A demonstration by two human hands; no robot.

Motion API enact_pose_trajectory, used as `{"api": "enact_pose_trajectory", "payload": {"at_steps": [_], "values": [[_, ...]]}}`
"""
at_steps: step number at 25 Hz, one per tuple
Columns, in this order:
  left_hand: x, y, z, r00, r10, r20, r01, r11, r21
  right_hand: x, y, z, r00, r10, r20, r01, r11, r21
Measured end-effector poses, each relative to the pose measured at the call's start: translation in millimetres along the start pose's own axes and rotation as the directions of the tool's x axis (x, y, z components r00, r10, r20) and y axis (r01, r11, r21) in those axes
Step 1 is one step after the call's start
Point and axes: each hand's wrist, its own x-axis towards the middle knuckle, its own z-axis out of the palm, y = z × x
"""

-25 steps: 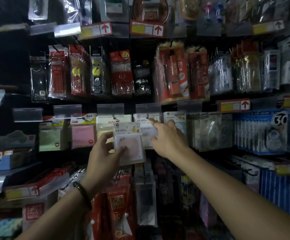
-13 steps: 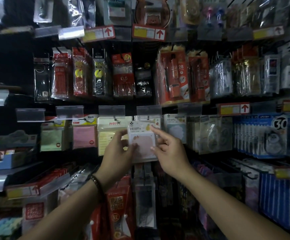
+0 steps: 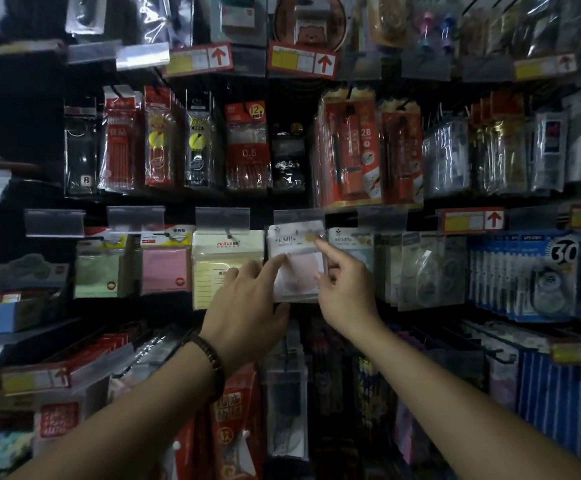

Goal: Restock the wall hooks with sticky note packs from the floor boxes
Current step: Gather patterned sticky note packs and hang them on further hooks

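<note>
The clear-wrapped sticky note pack with a pale pink pad (image 3: 299,271) hangs long axis upright beneath a clear plastic label holder (image 3: 298,219), between both hands, the left hand (image 3: 247,306) pinching its lower corner with forefinger and thumb, the nearer right hand (image 3: 347,292) pressing a straight forefinger on its header.

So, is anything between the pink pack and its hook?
Nothing visible does: the pack sits under the tag holder, held by the left hand, touched by the right hand. The hook is too dim to see.
</note>
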Motion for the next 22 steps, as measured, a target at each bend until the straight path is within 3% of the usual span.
{"api": "enact_pose_trajectory", "payload": {"at_steps": [5, 8, 13, 19, 22], "values": [[0, 6, 4, 0.997, -0.017, 0.076, 0.011, 0.998, 0.068, 4, 3, -4, 0.997, 0.054, 0.050, -0.052, 0.998, -0.039], [6, 2, 9, 0.992, -0.042, 0.116, 0.031, 0.995, 0.098, 9, 4, 0, 0.995, 0.046, 0.091, -0.028, 0.983, -0.183], [20, 1, 11, 0.973, -0.098, 0.209, 0.082, 0.993, 0.082, 25, -11, 3, 0.975, 0.088, 0.205, 0.028, 0.863, -0.504], [25, 0, 9, 0.968, -0.109, 0.224, 0.100, 0.994, 0.051, 29, -12, 0, 0.961, 0.169, 0.220, 0.021, 0.745, -0.666], [11, 6, -2, 0.970, -0.080, 0.228, 0.082, 0.997, 0.000, 18, -13, -10, 0.969, 0.145, 0.201, 0.027, 0.747, -0.665]]}}
